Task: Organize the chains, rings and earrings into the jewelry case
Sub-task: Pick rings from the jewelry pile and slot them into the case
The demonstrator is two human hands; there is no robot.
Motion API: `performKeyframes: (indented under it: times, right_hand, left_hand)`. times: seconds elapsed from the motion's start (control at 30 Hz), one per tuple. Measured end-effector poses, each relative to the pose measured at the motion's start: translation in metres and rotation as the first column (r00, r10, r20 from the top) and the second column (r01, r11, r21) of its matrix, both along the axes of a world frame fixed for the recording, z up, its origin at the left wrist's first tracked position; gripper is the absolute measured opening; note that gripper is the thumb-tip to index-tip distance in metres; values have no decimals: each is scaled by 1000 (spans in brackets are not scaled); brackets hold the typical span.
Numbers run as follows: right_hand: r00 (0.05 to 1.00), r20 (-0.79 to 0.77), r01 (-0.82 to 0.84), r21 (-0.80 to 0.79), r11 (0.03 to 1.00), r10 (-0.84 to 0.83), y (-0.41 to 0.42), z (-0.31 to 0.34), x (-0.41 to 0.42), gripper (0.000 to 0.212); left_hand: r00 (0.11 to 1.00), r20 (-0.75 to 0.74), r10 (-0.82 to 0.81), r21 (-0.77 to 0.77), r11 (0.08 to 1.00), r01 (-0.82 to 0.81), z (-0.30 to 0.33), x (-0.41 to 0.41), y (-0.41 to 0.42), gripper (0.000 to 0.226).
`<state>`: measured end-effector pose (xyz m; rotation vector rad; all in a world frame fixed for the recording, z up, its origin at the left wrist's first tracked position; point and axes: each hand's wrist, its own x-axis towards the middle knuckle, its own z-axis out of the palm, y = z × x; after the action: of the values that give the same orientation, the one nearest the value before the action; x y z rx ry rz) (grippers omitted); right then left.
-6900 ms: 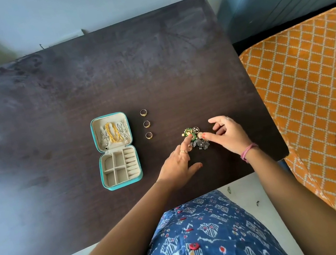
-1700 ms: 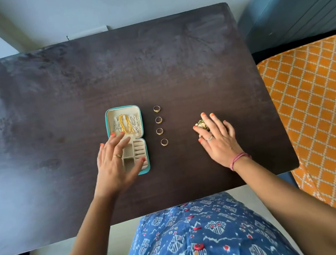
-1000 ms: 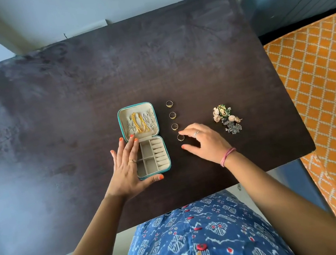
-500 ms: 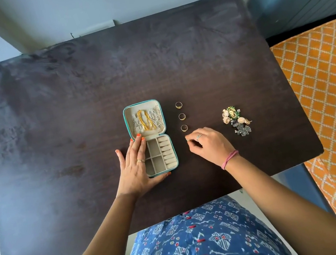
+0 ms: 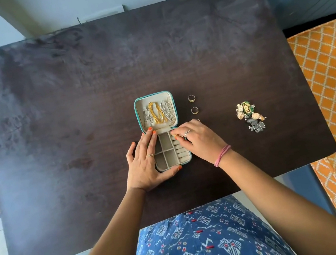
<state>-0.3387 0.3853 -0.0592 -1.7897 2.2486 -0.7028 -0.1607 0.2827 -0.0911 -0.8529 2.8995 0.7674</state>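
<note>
Ring step: right hand [image 5: 200,139] grip pinches gold ring [image 5: 174,135] over ring rolls of jewelry case [image 5: 163,132]; left hand [image 5: 146,162], fingers flat, steadies case. Next: seat ring in slot.

Table [image 5: 69,99]: upper half and whole left side of the frame open for passage. Centre blocked by the open jewelry case [image 5: 161,129], with the left hand [image 5: 146,162] and right hand [image 5: 198,140] flanking it. Right of centre, rings [image 5: 193,104] and earrings [image 5: 249,117] obstruct; clear lane between them.
</note>
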Motion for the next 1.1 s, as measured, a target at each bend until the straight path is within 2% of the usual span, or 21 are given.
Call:
performKeyframes:
  times: [0.1,0.2,0.4,0.53,0.63,0.73,0.9,1.1]
  right_hand:
    - [988,-134,-71,56,996,78,1,-7,-1,25]
    - [988,-143,-39,93,995,52,0,-9,1,20]
    - [972,94,212,49,976,-216,0,-3,13,16]
    - [875,340,316,136,939,-344,-2,0,8,14]
    - [803,477,351,107,930,-357,3,4,-4,14]
    - [832,376,415,66,908,-408,15,-3,-19,15]
    - [918,166,332,176,927,-361,21,-16,-30,36]
    - [925,123,343,136,929,-360,19,-15,-31,24]
  left_hand:
    - [1000,29,2,-20,1000,-2,1,-1,1,110]
    - [999,39,1,-29,1000,0,3,-2,1,109]
    - [999,53,-5,-28,1000,6,3,-2,1,108]
    - [999,51,-7,-21,1000,8,2,-2,1,108]
    - [999,52,-8,-19,1000,9,3,-2,1,108]
    - [999,34,6,-16,1000,-5,3,-2,1,109]
    - [1000,16,15,-11,1000,-15,3,-3,1,109]
    - [1000,13,19,-15,1000,-18,5,-3,1,109]
